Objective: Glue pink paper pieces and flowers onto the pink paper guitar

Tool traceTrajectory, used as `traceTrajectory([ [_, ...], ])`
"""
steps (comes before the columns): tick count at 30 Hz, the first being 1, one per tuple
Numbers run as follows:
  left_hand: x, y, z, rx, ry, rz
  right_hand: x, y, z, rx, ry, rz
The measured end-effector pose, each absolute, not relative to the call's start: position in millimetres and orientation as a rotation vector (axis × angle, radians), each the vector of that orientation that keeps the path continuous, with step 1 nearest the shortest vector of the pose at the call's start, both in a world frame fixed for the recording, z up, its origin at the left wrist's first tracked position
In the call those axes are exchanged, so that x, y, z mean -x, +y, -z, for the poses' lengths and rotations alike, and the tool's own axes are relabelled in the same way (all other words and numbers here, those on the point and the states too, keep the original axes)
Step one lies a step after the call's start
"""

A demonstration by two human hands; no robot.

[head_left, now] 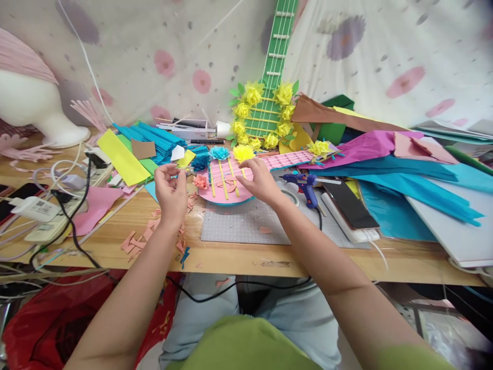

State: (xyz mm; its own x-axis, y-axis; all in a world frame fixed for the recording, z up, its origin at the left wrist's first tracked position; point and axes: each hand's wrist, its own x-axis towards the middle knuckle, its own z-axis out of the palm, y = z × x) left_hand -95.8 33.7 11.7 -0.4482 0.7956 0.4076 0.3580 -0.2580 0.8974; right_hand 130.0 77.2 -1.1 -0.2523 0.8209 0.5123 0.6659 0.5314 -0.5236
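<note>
A pink paper guitar with a blue edge, yellow strips and paper flowers lies on the grey cutting mat. My right hand hovers over its body, thumb and fingers apart, with nothing visible between them. Loose salmon petal pieces lie on the guitar beside that hand. To the left of the guitar, my left hand is raised with its fingers curled toward the thumb; whatever they pinch, if anything, is too small to tell. A salmon flower sits at the guitar's left edge, near a blue flower.
A blue glue gun and a phone are on the right, beside coloured paper. Salmon scraps lie at the front left. Cables and a power strip are far left. A green guitar stands behind.
</note>
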Motion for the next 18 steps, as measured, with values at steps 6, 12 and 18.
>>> traceTrajectory([
  [6,86.9,22.5,1.5,-1.457,1.73,-1.539,-153.0,69.8,10.2,1.222,-1.955,-0.303],
  [12,74.5,11.0,14.2,-1.665,1.991,-1.235,-159.4,63.0,24.1,1.362,-1.864,-0.268],
  [18,52.5,0.7,21.6,-1.902,2.039,-0.993,-166.8,57.3,23.6,1.435,-1.867,-0.268],
])
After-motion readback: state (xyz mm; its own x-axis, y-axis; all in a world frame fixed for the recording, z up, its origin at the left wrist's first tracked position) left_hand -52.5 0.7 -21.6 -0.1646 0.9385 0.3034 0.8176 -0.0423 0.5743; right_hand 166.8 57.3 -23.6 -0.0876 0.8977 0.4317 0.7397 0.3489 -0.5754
